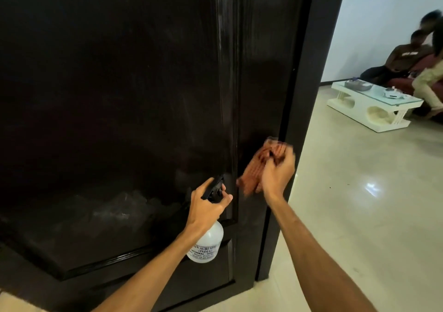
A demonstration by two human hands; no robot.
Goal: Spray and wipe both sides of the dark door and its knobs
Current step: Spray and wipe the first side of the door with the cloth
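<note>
The dark panelled door (119,96) fills the left and middle of the view, with pale wet smears low on its panel. My left hand (206,206) grips a clear spray bottle (207,244) by its black trigger head, held close to the door face. My right hand (278,175) holds a reddish-brown cloth (263,165) pressed against the door's right stile near its edge; the cloth is motion-blurred. No knob shows; the cloth and hand cover that area.
The door's edge and dark frame (309,96) stand just right of my right hand. Beyond lies glossy tiled floor (359,204), a low white glass-topped table (374,103), and people seated on a sofa (407,65) at the far right.
</note>
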